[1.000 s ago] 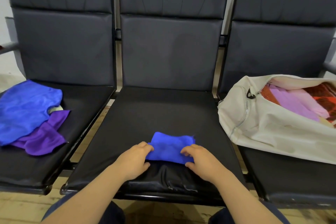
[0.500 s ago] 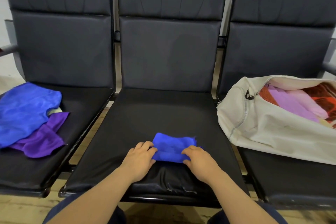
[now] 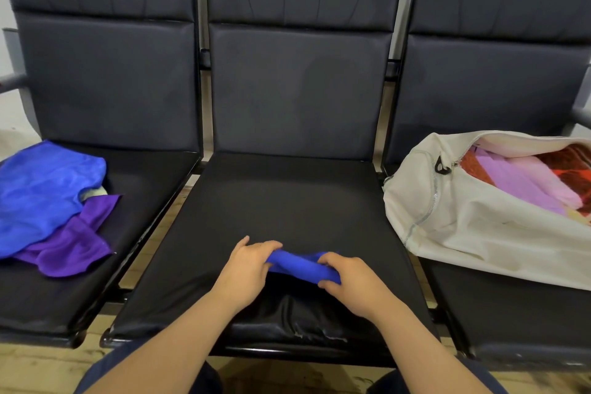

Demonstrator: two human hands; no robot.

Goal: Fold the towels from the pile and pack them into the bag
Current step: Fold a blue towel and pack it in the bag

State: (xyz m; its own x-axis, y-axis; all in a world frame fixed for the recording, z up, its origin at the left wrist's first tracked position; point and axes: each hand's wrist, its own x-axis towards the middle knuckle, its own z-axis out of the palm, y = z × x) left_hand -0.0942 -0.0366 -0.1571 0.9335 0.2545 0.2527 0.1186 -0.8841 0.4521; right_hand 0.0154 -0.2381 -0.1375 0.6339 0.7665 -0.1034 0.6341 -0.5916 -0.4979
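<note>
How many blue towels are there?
2. The big blue towel lies on the left seat over a purple towel; the folded blue towel is gripped by the left hand and right hand at the middle seat. More may hide in the bag.

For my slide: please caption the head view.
Left hand and right hand grip a blue towel on the middle seat, between pile and open bag.

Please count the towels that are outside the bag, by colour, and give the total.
Blue: 2, the folded blue towel gripped by the left hand and the right hand, and the loose blue towel on the left seat.
Purple: 1, the purple towel beneath it.
Pale: 1, a pale cloth, mostly hidden.
Total: 4.
</note>
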